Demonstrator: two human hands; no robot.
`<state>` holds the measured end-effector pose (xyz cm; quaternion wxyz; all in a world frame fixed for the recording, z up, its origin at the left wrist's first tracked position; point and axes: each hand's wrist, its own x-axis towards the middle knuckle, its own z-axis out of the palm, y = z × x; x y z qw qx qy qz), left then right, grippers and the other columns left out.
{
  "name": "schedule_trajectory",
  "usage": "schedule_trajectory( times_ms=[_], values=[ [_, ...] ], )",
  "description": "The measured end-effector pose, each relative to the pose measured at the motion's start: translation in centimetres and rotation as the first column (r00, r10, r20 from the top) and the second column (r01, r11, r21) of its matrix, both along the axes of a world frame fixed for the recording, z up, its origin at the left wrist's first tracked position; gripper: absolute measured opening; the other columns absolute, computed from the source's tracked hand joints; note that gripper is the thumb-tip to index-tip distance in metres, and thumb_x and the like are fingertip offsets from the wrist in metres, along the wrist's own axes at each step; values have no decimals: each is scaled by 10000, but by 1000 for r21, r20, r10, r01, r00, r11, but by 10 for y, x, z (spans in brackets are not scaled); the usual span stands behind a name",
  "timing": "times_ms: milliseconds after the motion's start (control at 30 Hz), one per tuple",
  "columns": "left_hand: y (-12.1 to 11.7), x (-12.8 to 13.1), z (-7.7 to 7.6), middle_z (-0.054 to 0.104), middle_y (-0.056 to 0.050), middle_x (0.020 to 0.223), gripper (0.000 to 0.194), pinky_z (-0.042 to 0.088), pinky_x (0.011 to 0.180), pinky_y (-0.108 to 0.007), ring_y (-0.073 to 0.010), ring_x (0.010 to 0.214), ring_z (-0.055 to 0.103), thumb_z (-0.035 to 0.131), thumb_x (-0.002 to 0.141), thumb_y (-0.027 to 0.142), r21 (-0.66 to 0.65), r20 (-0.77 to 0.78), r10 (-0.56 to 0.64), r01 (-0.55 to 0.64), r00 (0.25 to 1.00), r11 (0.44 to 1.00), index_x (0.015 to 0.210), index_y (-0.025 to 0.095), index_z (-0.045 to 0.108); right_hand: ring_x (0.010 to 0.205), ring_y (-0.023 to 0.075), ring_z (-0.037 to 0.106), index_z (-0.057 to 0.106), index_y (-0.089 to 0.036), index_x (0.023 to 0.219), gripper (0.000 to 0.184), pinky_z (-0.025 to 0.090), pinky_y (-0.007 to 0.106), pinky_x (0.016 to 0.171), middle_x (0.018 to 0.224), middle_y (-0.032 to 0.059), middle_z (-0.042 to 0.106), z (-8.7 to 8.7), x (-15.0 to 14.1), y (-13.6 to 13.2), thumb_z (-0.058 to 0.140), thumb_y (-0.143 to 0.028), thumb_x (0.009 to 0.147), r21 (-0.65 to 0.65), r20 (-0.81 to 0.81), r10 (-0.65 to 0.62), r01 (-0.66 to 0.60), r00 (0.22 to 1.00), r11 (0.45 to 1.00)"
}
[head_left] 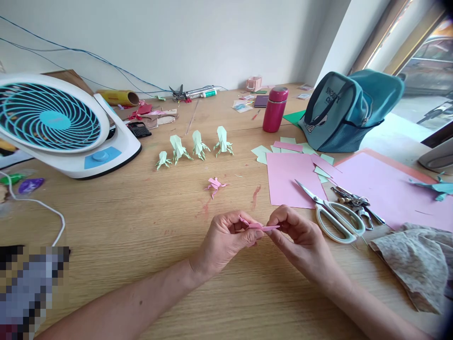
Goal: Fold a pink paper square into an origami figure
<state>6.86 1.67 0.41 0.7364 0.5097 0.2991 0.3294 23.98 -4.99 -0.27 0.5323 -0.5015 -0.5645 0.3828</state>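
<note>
Between both hands is a small pink folded-paper figure (257, 226), with thin points sticking out to either side. My left hand (228, 236) pinches its left part between thumb and fingers. At its right end, my right hand (299, 238) grips a narrow point with thumb and forefinger. Part of the paper is hidden behind the fingers. Beyond the hands a finished-looking pink origami insect (215, 185) lies on the wooden table (141, 236). Farther back several pale green origami figures (198, 144) stand in a slanting row.
To the right lie pink paper sheets (292, 177), scissors (334, 217), keys (359, 203) and a crumpled cloth (417, 264). Behind them stand a magenta flask (275, 109) and a teal bag (348, 113). A white fan (67, 127) occupies the left, its cable (53, 208) trailing forward.
</note>
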Motion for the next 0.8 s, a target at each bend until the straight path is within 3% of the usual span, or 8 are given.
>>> schedule_trajectory(
  times_ms=[233,433,667,800],
  values=[
    [3,-3,4,728,-38,788,121,525,703,-224,-137,747,670,801,799,254,290,-57,56,-37,997,956,769,160,730,636,132,456,660,-206,840,276,375,257,563,719,-3,552,6,9,5,662,-475,899,-215,-150,99,-131,984,968],
    [7,-6,4,717,-50,816,46,525,686,-228,-149,756,675,750,830,197,406,-139,80,-17,987,914,812,155,744,795,172,524,695,-218,972,294,421,294,715,857,27,624,7,25,7,650,-501,903,-318,-210,231,-289,950,903],
    [4,-6,4,702,-63,820,77,505,675,-229,-149,764,645,736,857,214,495,-201,43,63,979,866,827,146,758,639,128,410,656,-189,772,387,303,262,587,688,-11,543,7,16,10,737,-566,798,-428,-261,133,-238,956,872],
    [2,-6,2,704,-52,813,70,497,675,-217,-131,744,627,719,875,202,527,-239,41,94,970,845,851,146,753,630,128,404,648,-187,747,405,292,265,580,669,-14,532,10,13,10,765,-576,751,-460,-272,127,-245,954,853]
  ],
)
